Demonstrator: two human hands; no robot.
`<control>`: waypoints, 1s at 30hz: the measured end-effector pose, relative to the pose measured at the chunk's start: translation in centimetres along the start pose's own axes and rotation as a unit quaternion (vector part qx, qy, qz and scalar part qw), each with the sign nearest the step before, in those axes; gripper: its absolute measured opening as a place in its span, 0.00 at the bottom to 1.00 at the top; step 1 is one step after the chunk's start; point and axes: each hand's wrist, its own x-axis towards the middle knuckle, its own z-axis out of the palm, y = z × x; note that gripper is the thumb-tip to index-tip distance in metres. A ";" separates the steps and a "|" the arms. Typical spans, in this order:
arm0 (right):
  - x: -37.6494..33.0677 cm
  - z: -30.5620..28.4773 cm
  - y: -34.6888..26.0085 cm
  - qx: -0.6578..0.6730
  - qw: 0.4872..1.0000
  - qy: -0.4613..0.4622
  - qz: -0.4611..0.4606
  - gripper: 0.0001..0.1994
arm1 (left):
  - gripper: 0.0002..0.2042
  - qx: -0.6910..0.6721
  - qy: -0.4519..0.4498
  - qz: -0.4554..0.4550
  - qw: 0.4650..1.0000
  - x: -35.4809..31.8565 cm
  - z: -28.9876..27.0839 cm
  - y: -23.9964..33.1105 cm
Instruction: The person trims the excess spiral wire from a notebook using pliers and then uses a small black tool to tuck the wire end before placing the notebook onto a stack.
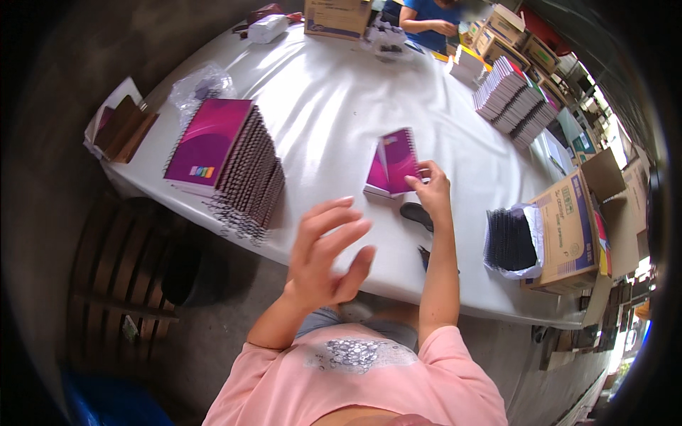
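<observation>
A small purple notebook (400,151) with spiral binding along its edge is pinched at its lower right corner between the thumb and fingers of my right hand (432,186). It tilts over another purple-covered item (376,177) with white page edges, lying on the white-covered table (341,142). My left hand (323,245) hovers in the air by the table's near edge, fingers spread, nothing in it. To its left rises a tall stack of purple notebooks (213,142) with dark spiral bindings. A black rounded object (416,213) lies beside my right forearm, its kind unclear.
At the right, an open cardboard box (565,227) lies beside a bundle of black binding coils (510,240). Farther back stand stacked notebooks (515,103). A clear plastic bag (202,85) and a small open carton (121,124) sit left. A person in blue (430,21) works across the table.
</observation>
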 end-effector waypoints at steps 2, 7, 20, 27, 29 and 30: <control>-2.7 -0.7 -0.4 0.002 0.998 -0.032 -0.053 0.13 | 0.21 0.061 -0.102 -0.010 0.993 -0.9 2.7 -0.7; -10.0 0.2 0.4 -0.108 0.982 -0.063 -0.142 0.18 | 0.26 0.269 -0.298 -0.127 0.907 -7.5 9.1 -4.9; -4.4 -15.8 14.3 -0.496 0.829 0.117 0.229 0.24 | 0.29 0.191 -0.211 -0.110 0.952 -9.6 10.9 -6.7; -3.2 -16.4 12.7 -0.454 0.876 0.115 0.120 0.21 | 0.24 0.189 -0.236 -0.089 0.949 -8.7 10.6 -7.4; -3.6 -14.3 11.1 -0.425 0.884 0.083 0.178 0.32 | 0.23 0.189 -0.235 -0.106 0.947 -9.7 10.7 -8.1; -3.7 -13.4 11.3 -0.447 0.869 0.068 0.198 0.39 | 0.23 0.200 -0.224 -0.098 0.949 -9.8 10.9 -7.9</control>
